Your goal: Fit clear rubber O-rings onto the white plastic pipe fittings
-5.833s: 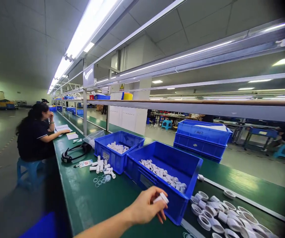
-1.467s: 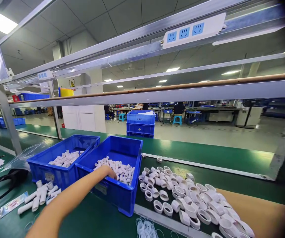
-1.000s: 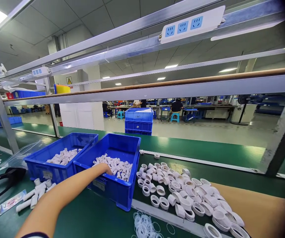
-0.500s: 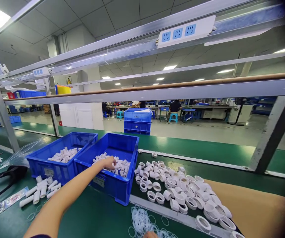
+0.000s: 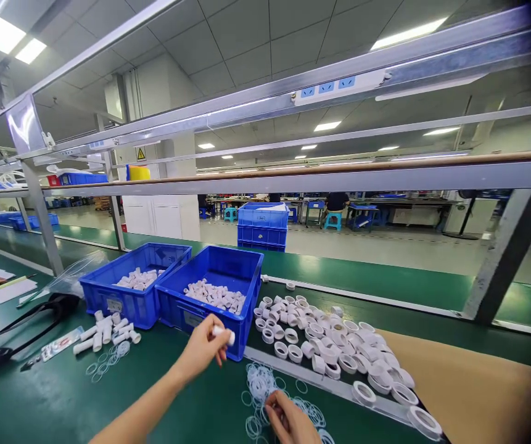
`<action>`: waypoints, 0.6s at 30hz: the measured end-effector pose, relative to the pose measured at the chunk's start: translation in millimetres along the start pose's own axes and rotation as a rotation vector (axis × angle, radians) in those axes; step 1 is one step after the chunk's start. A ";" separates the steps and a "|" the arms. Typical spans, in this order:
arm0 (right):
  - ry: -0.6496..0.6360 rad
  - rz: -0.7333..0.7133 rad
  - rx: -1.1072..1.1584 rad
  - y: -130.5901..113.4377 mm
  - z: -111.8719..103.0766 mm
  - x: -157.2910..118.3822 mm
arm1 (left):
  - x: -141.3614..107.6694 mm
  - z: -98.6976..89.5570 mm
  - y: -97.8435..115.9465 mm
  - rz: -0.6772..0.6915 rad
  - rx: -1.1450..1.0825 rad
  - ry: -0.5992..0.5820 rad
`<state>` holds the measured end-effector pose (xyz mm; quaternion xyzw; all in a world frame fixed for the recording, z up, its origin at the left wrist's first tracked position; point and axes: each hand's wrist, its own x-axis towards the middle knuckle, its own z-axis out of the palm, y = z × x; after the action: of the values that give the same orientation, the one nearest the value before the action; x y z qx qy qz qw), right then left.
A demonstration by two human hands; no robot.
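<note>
My left hand (image 5: pixel 203 346) pinches a small white cylindrical piece (image 5: pixel 223 335) in front of the right blue bin (image 5: pixel 179 317). Inside that bin lie several small white pieces (image 5: pixel 214 295). My right hand (image 5: pixel 288 416) is at the bottom, its fingers together over a pile of thin pale blue rings (image 5: pixel 260 381); whether it grips one is too small to tell. Right of the bin, many wide white rings (image 5: pixel 334 336) are spread on the green surface.
Left of it stands another blue bin (image 5: pixel 140 311) with white pieces. White tubes (image 5: pixel 107 333), a black strap (image 5: pixel 57 305) and paper (image 5: pixel 13 290) lie on the left. Brown cardboard (image 5: pixel 469 382) is at the right. A metal post (image 5: pixel 501 253) rises behind.
My left hand has come out of the right bin toward me, now holding a white piece. My right hand has moved further into view over the thin rings. The camera view has shifted somewhat.
</note>
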<state>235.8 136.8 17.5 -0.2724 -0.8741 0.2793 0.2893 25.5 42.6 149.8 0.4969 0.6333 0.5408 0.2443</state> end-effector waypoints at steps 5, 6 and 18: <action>0.031 -0.022 0.054 -1.6 -13.8 4.0 | -57.4 24.8 2.1 -0.193 -0.403 -0.143; 0.039 -0.016 0.066 -2.1 -16.1 4.3 | -62.5 26.6 2.8 -0.214 -0.428 -0.143; 0.106 0.087 0.205 -19.2 -38.0 6.8 | -77.1 46.7 2.4 -0.259 -0.429 -0.223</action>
<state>250.1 140.3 58.1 -0.2935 -0.8119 0.3647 0.3490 95.7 -5.8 120.7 0.4049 0.5318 0.5688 0.4794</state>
